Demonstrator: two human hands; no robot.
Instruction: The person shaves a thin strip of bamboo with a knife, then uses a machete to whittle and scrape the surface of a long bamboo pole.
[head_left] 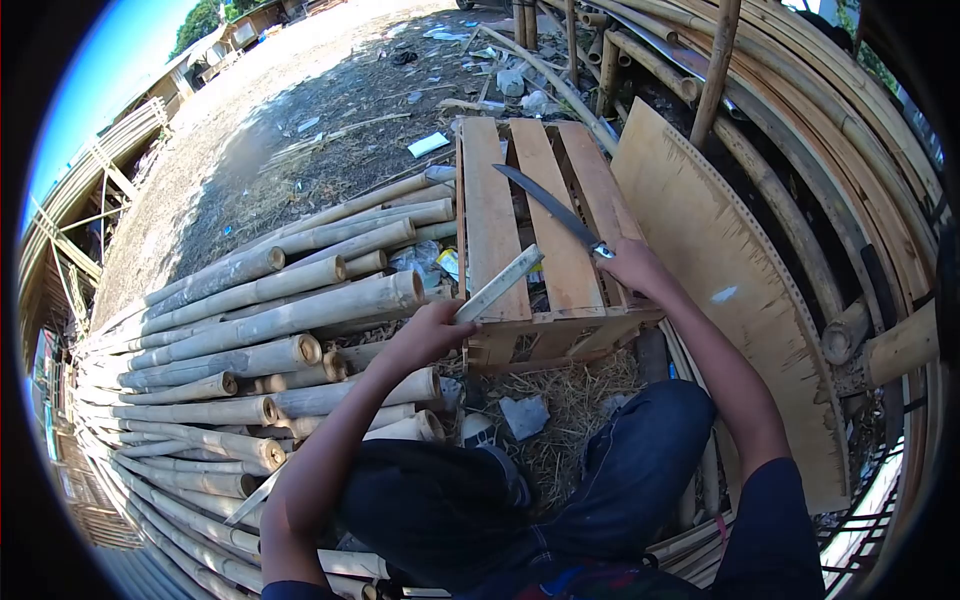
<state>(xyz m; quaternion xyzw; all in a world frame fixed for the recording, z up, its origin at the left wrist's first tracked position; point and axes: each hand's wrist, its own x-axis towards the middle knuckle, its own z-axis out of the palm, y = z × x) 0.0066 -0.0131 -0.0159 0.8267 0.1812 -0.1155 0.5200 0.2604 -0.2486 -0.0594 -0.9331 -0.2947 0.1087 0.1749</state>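
Note:
My right hand (632, 268) grips the handle of a large knife (550, 203), its long dark blade slanting up and left above a wooden crate (545, 262). In my left hand (428, 335) is a flat, pale strip of bamboo (500, 284), its far end over the crate's left part. The fingers of both hands are closed. Blade and strip are apart from each other. The crate has slats with gaps across its top and stands just in front of my knees.
Bamboo poles (300, 312) lie stacked at the left, cut ends toward me. A plywood sheet (730, 300) leans at the right, with long bamboo strips (830, 110) beyond it. Straw and a broken grey chunk (525, 416) lie by my feet. Litter covers the ground behind.

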